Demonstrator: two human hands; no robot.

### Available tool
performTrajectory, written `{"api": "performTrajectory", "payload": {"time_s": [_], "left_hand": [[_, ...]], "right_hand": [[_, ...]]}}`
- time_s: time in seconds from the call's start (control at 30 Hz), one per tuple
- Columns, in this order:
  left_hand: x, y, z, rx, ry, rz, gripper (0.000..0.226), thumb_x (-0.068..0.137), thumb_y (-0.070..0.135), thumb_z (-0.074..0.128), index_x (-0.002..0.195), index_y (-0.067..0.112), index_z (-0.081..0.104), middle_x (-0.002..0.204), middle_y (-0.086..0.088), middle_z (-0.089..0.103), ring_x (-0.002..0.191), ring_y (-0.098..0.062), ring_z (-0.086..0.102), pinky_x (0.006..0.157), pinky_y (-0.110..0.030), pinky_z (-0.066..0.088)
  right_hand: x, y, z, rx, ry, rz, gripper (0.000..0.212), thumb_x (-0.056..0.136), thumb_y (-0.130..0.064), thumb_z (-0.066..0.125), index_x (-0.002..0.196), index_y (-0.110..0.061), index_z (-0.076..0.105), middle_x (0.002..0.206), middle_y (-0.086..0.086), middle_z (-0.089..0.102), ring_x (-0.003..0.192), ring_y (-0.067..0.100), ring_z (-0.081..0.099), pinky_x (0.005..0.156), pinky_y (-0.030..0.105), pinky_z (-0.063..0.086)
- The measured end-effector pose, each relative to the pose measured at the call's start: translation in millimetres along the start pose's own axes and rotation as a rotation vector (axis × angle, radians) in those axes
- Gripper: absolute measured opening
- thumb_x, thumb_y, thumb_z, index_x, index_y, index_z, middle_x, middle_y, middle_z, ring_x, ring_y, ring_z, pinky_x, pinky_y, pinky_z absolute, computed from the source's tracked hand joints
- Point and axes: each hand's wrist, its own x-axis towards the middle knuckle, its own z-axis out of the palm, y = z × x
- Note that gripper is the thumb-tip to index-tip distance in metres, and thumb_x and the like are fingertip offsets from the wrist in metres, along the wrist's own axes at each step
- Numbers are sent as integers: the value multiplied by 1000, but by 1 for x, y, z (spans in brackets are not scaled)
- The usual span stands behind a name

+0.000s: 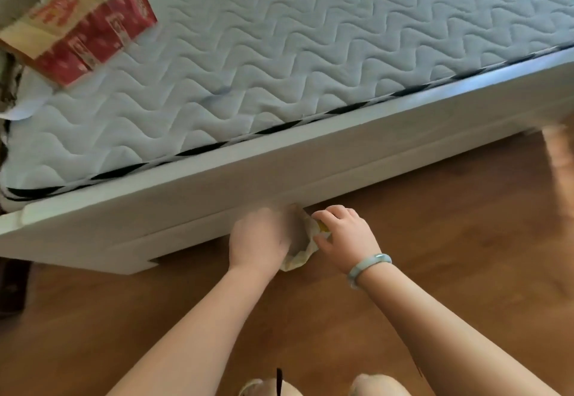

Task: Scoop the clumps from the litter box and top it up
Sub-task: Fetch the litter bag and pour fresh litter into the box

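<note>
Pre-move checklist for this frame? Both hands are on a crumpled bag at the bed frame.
1. Right hand on the bag: ok, fingers curl round its top.
2. Left hand grip on the bag: cannot tell, blurred.
3. Bag opened: cannot tell.
4. Bag clear of the bed frame: cannot tell, it sits right at the lower edge.
5. Litter box in view: not ok.
6. Scoop in view: not ok.
</note>
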Motion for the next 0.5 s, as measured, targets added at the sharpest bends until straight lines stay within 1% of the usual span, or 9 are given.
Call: {"api": "performTrajectory", "payload": {"time_s": [0.1,0.23,0.33,0.43,0.5], "left_hand": [[27,-7,80,-13,-11,-27,53,91,50,48,138,27,37,143,-1,40,130,-21,40,103,-35,36],[54,-20,166,-13,-21,-36,54,91,50,48,138,27,35,143,-2,39,130,-23,39,103,-36,35],[69,-29,213,-2,-4,-29,56,90,51,47,139,27,34,146,-3,34,132,-23,34,105,-36,31],[81,-34,249,-7,17,-17,60,90,51,48,142,28,30,145,-5,32,133,-24,32,104,-36,32],[85,-36,266,-12,19,-22,65,88,52,50,144,29,24,147,-6,28,133,-25,30,104,-36,34]], "right_hand": [[35,32,71,24,-10,-11,42,90,-36,52,131,-30,46,133,-3,46,122,19,40,99,31,37],[71,67,150,76,-7,-11,43,89,-36,55,131,-32,47,137,-4,43,127,17,37,103,34,36],[90,88,193,84,-5,-18,41,87,-38,57,127,-32,51,138,-3,42,127,17,36,103,36,38],[104,102,222,82,-2,-23,41,85,-38,59,125,-32,53,141,-1,37,129,20,33,103,39,37],[109,107,234,92,2,-30,41,84,-36,62,124,-30,54,144,1,32,130,21,31,105,37,35]]}}
